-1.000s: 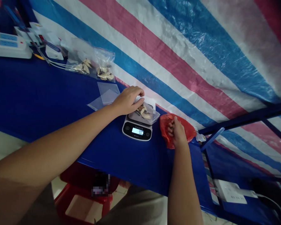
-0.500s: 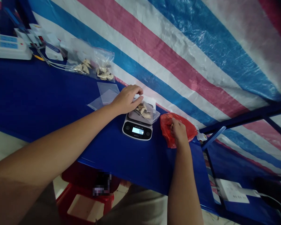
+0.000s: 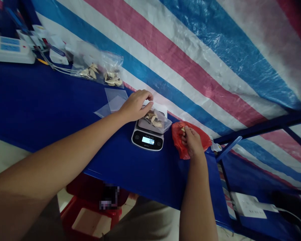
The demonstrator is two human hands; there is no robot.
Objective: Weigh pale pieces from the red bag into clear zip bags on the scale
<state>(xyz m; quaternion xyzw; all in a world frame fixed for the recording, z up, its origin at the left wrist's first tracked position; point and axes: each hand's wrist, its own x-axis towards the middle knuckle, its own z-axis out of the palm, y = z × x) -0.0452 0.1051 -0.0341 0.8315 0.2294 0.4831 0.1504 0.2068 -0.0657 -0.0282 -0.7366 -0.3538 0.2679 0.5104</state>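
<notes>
Red crinkled plastic bag (image 3: 177,142)

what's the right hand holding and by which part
The right hand pinches a small pale piece in its fingertips, over a red plastic bag; which part of the piece is gripped cannot be told.

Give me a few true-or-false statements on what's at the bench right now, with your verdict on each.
1. The left hand is at a clear bag lying on the digital scale. True.
2. The right hand is over a red plastic bag. True.
3. The scale's display is dark. False: it is lit and shows a reading.
4. The two clear bags farther along the blue table are empty. False: both hold pale pieces.
</notes>
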